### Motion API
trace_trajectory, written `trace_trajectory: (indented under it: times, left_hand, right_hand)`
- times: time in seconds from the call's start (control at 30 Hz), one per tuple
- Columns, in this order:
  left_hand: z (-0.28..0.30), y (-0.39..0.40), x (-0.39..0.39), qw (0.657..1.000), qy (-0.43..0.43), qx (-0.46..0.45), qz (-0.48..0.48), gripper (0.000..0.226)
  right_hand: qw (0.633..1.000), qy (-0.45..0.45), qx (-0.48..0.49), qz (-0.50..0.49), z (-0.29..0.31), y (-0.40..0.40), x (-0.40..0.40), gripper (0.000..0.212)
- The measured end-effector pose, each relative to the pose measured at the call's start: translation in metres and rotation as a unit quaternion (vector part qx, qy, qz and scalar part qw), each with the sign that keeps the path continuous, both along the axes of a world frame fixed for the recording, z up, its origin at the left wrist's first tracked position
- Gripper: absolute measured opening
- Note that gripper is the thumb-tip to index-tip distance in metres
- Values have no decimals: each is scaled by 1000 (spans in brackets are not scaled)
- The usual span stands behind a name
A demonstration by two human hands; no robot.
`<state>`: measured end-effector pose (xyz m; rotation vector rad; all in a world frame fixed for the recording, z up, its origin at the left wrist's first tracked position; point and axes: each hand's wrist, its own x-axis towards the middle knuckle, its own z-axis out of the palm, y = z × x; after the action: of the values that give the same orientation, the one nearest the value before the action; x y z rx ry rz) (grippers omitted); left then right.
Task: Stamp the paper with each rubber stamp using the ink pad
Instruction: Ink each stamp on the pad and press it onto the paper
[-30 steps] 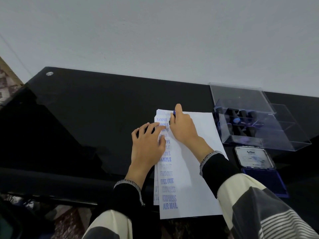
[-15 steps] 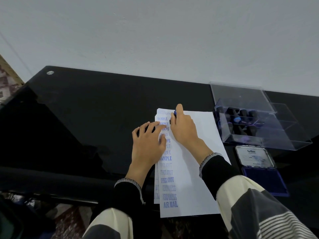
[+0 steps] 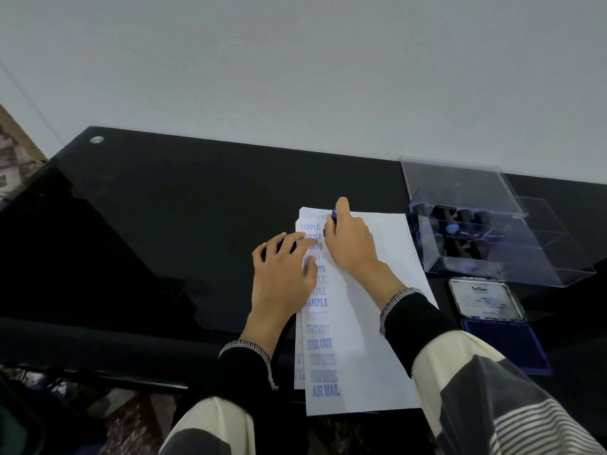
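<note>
A white paper (image 3: 371,323) lies on the black glass table (image 3: 184,231), its left margin filled with a column of blue prints: SAMPLE, FAX OUT, EXPRESS, AIR MAIL. My right hand (image 3: 349,239) grips a rubber stamp (image 3: 333,214) with a blue top and holds it down near the sheet's top left corner; most of the stamp is hidden by the fingers. My left hand (image 3: 282,274) rests flat on the paper's left edge, fingers spread. The open ink pad (image 3: 504,343) with its raised lid lies right of the sheet.
A clear plastic box (image 3: 492,257) with several dark stamps stands at the back right, its lid tipped open behind it. More sheets stick out under the top paper at its left edge. A white wall rises behind the table.
Both hands stay in place; the right hand keeps the stamp pressed at the top left of the paper. Only the camera view shifted slightly.
</note>
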<state>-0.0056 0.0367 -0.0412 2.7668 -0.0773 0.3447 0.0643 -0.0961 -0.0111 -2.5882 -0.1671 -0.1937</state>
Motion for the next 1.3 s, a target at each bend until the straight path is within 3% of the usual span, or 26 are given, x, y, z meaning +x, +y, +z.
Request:
trace_trajectory:
  times: [0.23,0.47,0.77,1.3]
  left_hand:
    - [0,-1,0,1000,8,0,0,40]
    - [1,0,1,1000,12,5,0,41]
    - [1,-1,1,1000,-4,-1,4,38]
    - [3,-1,0,1000,9,2,2,40]
  right_hand:
    - [999,33,-24,8,10,2,15,21]
    - [999,2,-43,-9,2,-1,0,25]
    - [1000,-15,3,-11,-7,-3,-16,33]
    - [999,12,-52,-2,16,0,5,22]
